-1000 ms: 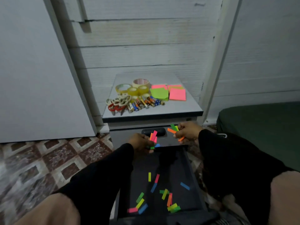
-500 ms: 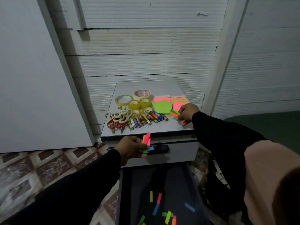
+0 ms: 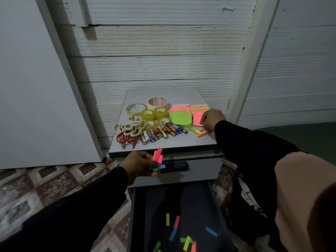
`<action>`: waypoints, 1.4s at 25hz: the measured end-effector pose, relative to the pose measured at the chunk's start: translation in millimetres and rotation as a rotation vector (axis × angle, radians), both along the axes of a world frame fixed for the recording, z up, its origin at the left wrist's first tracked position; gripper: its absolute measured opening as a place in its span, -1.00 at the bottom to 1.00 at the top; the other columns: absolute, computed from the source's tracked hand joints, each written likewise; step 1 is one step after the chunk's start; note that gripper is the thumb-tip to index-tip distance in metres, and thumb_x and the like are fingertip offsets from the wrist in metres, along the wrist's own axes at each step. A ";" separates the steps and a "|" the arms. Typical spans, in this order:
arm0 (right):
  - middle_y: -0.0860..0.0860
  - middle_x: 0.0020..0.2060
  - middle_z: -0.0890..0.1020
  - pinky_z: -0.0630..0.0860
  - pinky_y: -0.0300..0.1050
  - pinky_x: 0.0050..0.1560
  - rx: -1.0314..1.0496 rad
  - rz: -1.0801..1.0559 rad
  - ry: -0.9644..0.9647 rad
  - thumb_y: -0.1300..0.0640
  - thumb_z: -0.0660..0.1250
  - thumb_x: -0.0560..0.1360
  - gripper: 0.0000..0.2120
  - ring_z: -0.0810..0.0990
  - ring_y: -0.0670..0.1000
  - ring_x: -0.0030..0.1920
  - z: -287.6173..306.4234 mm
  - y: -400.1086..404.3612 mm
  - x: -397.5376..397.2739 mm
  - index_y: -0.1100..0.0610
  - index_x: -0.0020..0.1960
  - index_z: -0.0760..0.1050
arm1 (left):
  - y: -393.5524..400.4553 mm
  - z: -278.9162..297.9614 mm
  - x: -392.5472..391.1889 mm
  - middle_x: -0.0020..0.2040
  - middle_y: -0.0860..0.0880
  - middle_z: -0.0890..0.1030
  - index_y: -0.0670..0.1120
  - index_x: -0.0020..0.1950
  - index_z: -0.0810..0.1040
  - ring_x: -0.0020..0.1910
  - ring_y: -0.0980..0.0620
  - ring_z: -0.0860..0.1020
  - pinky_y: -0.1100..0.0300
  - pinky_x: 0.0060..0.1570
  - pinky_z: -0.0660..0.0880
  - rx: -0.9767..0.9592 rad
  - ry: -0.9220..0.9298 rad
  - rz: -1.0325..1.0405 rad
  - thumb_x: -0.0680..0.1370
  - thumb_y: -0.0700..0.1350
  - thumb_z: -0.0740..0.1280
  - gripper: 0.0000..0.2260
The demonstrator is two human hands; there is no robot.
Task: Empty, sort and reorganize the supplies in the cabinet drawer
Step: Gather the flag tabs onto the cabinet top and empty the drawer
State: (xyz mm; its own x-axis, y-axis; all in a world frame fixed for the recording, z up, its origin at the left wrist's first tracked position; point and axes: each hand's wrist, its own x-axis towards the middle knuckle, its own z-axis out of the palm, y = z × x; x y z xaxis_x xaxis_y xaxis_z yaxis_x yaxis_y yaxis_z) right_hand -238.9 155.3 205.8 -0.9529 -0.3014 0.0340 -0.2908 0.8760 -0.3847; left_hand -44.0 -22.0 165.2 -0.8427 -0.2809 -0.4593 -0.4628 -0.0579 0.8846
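Currently on the cabinet surface point(image 3: 181, 140): rolls of tape point(image 3: 147, 110) at the back left, clear and cream; scissors point(image 3: 129, 131) with pale and red handles at the front left; a row of batteries point(image 3: 163, 131) across the middle, touching the scissors' right side; sticky-note pads point(image 3: 183, 117) at the back right, green and pink.

Right hand point(image 3: 211, 120): rests at the right edge of the surface, overlapping the pink pads, fingers curled and pinching an orange strip point(image 3: 202, 133) against the surface. Green and yellow strips point(image 3: 193, 130) lie just beside it, between batteries and hand.

Left hand point(image 3: 140, 163): held in front of the closed upper drawer front point(image 3: 200, 170), beside its dark handle point(image 3: 175, 166); fingers closed round a small bundle of paper strips point(image 3: 157, 157), pink and orange ends standing up, blue and green ends showing below the fingers.

Lower drawer point(image 3: 133, 215): pulled out, dark inside. Loose strips point(image 3: 181, 233) are scattered over its floor, yellow, pink, blue, green and orange, mostly toward the near end, some overlapping.

Surroundings: white ribbed wall point(image 3: 163, 60) behind the cabinet, patterned floor tiles point(image 3: 45, 182) at the left, black sleeves on both arms.
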 end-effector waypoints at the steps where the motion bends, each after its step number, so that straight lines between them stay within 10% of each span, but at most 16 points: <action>1: 0.22 0.08 0.61 0.52 0.02 0.17 -0.010 -0.016 0.030 0.37 0.22 0.47 -0.76 0.57 0.19 0.11 -0.4 1.8 -0.2 0.33 0.07 0.59 | 1.4 1.1 0.2 -0.20 -0.19 0.58 -0.23 -0.20 0.48 -0.28 -0.04 0.58 0.26 -0.42 0.59 -0.004 0.003 -0.001 0.45 -0.37 0.37 -0.90; 9: 0.15 -0.11 0.59 0.61 0.09 -0.02 -0.500 -0.042 -0.068 0.49 0.18 0.43 -0.72 0.60 0.14 -0.15 -3.9 26.6 11.4 0.20 -0.15 0.58 | 26.3 19.1 -9.4 -0.25 -0.20 0.57 -0.23 -0.21 0.46 -0.45 0.01 0.58 0.29 -0.46 0.57 -0.085 0.055 -0.040 0.46 -0.39 0.36 -0.87; 19: 0.10 -0.28 0.58 0.46 -0.34 -0.48 -1.475 -0.300 -0.250 0.41 0.15 0.56 -0.77 0.52 -0.16 -0.51 -87.3 84.1 109.6 0.16 -0.16 0.45 | 68.9 26.5 -71.3 -0.34 -0.16 0.50 -0.20 -0.33 0.38 -0.47 0.03 0.56 0.27 -0.50 0.56 -0.187 0.118 -0.014 0.45 -0.40 0.38 -0.75; 30: 0.12 -0.29 0.55 0.45 -0.38 -0.52 -1.425 -0.566 -0.477 0.42 0.14 0.55 -0.76 0.47 0.00 -0.37 -187.5 113.0 137.3 0.18 -0.19 0.45 | 96.6 21.3 -145.7 -0.33 -0.14 0.52 -0.21 -0.35 0.44 -0.36 -0.08 0.54 0.12 -0.31 0.60 -0.412 0.135 -0.011 0.43 -0.39 0.41 -0.78; 35: 0.11 -0.29 0.56 0.45 -0.37 -0.50 -1.385 -0.554 -0.476 0.42 0.15 0.54 -0.75 0.50 -0.05 -0.41 -197.0 114.1 130.7 0.16 -0.20 0.46 | 100.3 17.2 -164.3 0.06 -0.24 0.62 -0.32 0.15 0.54 0.02 -0.16 0.63 -0.02 0.02 0.60 -0.633 0.119 -0.053 0.51 -0.36 0.24 -0.77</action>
State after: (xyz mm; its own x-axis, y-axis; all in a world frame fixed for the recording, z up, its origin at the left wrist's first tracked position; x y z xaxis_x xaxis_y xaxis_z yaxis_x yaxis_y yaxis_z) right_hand -108.2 269.4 8.9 -0.9337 0.0864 -0.3474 0.3134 -0.2716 -0.9099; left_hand -208.4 78.2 182.4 -0.8977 -0.4238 -0.1207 -0.3474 0.5120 0.7856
